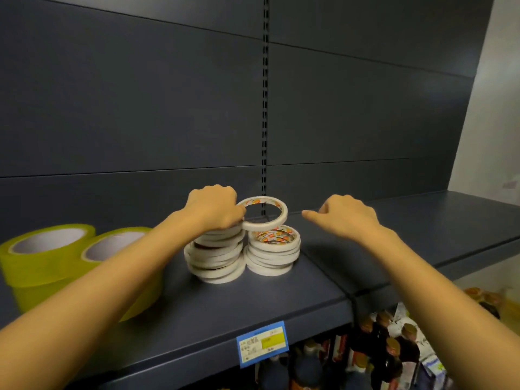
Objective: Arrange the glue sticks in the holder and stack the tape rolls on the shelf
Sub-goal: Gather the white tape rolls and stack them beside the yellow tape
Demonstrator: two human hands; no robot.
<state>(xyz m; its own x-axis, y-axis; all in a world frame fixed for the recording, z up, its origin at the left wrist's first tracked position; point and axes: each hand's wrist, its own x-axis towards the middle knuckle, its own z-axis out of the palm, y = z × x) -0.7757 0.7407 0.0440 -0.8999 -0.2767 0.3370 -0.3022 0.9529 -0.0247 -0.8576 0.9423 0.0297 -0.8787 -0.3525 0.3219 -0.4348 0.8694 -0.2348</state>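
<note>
Head view — left hand (213, 206) tight on a tilted tape roll (265, 225) — right hand (349, 218) slack, empty.

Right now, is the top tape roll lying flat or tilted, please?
Tilted: left hand pinches the tape roll, far edge raised above the stacks.

Dark grey-blue shelf (253, 299), two sections butted at a seam, the right section running off toward a pale wall (495, 108). Behind it the back panel (140, 94), same dark colour, in horizontal strips, split by a slotted upright (264, 108); light dim and even, faint sheen on the metal. Blue price label (263, 346) with a yellow patch on the shelf's front edge; dark capped bottles (380, 350) on the level below, blurred.
</note>
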